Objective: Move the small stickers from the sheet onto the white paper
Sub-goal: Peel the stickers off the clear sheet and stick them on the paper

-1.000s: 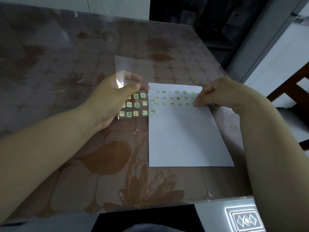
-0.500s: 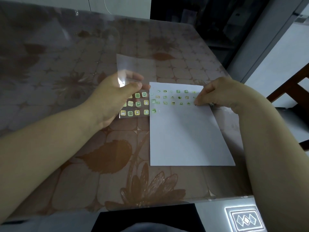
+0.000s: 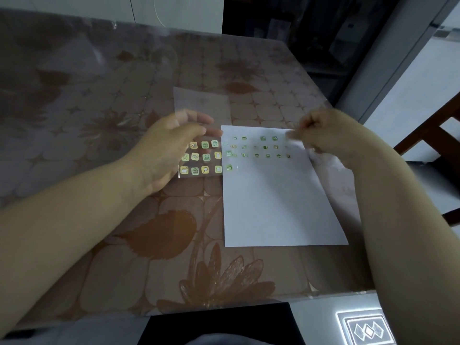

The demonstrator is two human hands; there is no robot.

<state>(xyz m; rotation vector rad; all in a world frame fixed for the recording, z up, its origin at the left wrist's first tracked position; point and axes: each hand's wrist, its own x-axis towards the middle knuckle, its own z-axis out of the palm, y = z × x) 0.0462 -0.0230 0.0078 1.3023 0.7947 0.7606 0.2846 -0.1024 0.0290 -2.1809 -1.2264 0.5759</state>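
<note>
White paper [image 3: 278,205] lies flat near the bench's [image 3: 99,220] right edge, with rows of small stickers [image 3: 256,147] along its far end. The clear sticker sheet [image 3: 202,158] sits touching the paper's left edge. Left hand [image 3: 166,150] rests over the sheet, fingers loosely spread. Right hand [image 3: 326,130], blurred, is curled at the paper's far right corner, fingertips pinched; whether they hold a sticker, cannot tell.

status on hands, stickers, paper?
Left hand on sticker sheet, grip unclear. Right hand blurred at paper top edge. About a dozen stickers left on sheet; rows already on paper. Nothing in the way.
</note>
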